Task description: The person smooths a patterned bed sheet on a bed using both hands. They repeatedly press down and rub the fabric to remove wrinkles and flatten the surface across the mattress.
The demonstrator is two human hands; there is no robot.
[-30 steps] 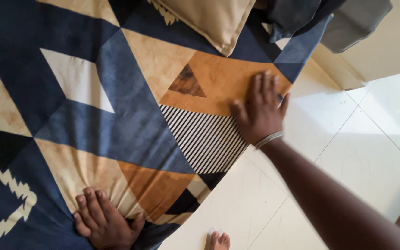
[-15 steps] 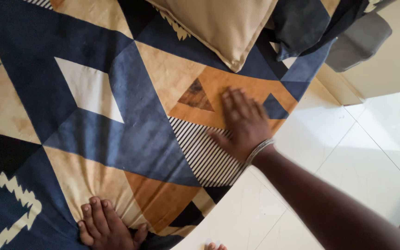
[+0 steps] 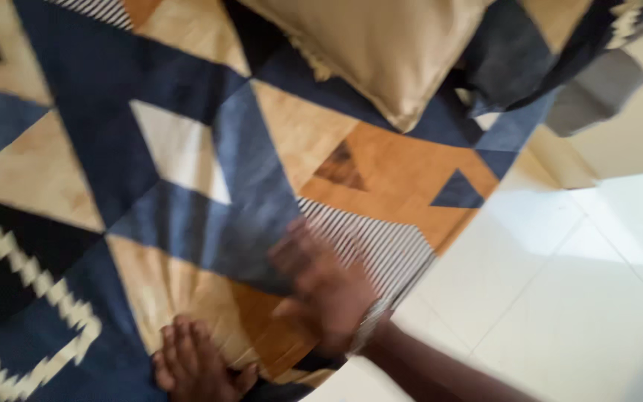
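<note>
A bedsheet (image 3: 187, 164) with a geometric pattern of navy, tan, orange and white covers the bed. My left hand (image 3: 199, 368) presses flat on its near edge at the bottom of the view, bunching the cloth slightly. My right hand (image 3: 321, 286), blurred by motion, lies flat on the sheet where the striped and orange patches meet, fingers spread, a metal bangle on its wrist. Neither hand grips the cloth.
A tan pillow (image 3: 388, 52) lies at the top of the bed, with dark grey cloth (image 3: 507, 59) bunched beside it. A grey cushion (image 3: 597, 93) hangs off the far corner. White tiled floor (image 3: 560, 283) lies to the right.
My right hand has swept across the sheet from the orange patch near the bed's edge toward me and to the left, closer to my left hand. The view has shifted.
</note>
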